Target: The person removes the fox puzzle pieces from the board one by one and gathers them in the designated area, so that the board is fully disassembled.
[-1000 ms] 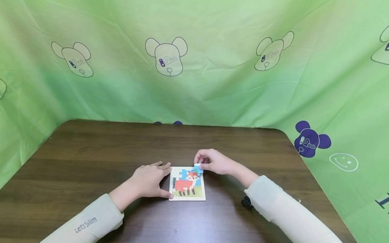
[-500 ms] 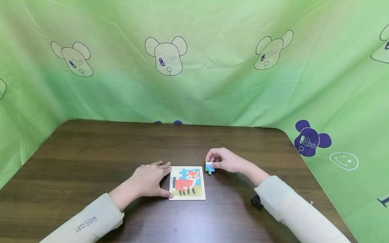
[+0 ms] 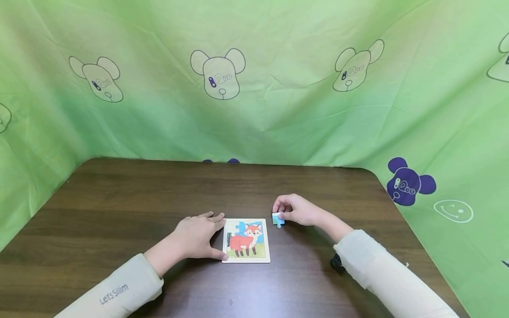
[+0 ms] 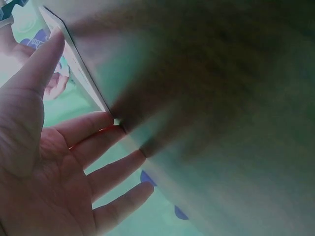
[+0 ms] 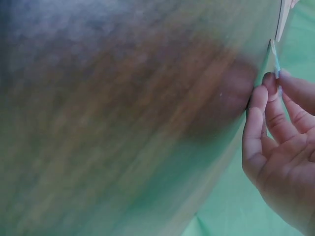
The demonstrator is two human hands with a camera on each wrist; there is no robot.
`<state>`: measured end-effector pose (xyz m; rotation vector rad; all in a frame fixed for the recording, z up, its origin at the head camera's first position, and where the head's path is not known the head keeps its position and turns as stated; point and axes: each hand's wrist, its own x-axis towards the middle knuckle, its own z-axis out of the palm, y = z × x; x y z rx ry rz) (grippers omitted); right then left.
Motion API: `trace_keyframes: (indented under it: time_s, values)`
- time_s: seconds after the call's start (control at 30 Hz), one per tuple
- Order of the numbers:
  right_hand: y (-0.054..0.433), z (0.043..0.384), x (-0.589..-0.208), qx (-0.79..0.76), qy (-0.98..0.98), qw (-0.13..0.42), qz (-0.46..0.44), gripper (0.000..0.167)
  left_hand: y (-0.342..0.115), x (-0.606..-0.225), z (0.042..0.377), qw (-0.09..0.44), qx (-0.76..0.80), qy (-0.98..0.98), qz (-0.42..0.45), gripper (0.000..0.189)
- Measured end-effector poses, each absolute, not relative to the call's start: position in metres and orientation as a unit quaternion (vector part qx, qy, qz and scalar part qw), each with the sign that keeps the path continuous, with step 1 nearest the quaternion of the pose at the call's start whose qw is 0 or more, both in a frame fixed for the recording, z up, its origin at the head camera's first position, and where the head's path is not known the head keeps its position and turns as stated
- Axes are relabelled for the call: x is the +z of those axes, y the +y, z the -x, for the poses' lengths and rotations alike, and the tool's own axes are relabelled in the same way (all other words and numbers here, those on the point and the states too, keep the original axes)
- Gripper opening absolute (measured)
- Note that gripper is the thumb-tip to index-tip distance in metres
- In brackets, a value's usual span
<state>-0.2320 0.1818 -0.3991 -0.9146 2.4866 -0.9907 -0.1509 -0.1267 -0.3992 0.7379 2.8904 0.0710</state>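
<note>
A square jigsaw puzzle (image 3: 247, 238) of a red fox lies in a pale frame on the table. Pale backing shows at its upper left, where pieces are out. My left hand (image 3: 195, 237) rests at the puzzle's left edge, thumb near the front corner and fingertips near the far corner. Its fingers are spread and fairly straight in the left wrist view. Just right of the puzzle, my right hand (image 3: 300, 210) pinches a blue puzzle piece (image 3: 277, 219) between thumb and fingers. In the right wrist view this piece (image 5: 275, 60) appears edge-on, tilted up from the table.
The dark wooden table (image 3: 159, 185) reaches back to a green curtain (image 3: 278, 110) printed with bear heads. A small black object (image 3: 337, 263) sits under the right sleeve's cuff.
My right hand has drawn the blue puzzle piece rightward, from over the puzzle's upper right corner to beside the frame. The left hand has stayed at the puzzle's left edge.
</note>
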Motion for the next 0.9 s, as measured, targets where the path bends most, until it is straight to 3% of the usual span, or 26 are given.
trace_keyframes:
  time_s: [0.6, 0.9]
  values:
    - [0.188, 0.235, -0.395, -0.277, 0.905, 0.095, 0.308, 0.007, -0.125, -0.4, 0.15, 0.068, 0.016, 0.966, -0.248, 0.093]
    - [0.166, 0.229, -0.388, -0.293, 0.889, 0.127, 0.329, 0.007, -0.125, -0.398, 0.149, 0.07, 0.02, 0.966, -0.249, 0.094]
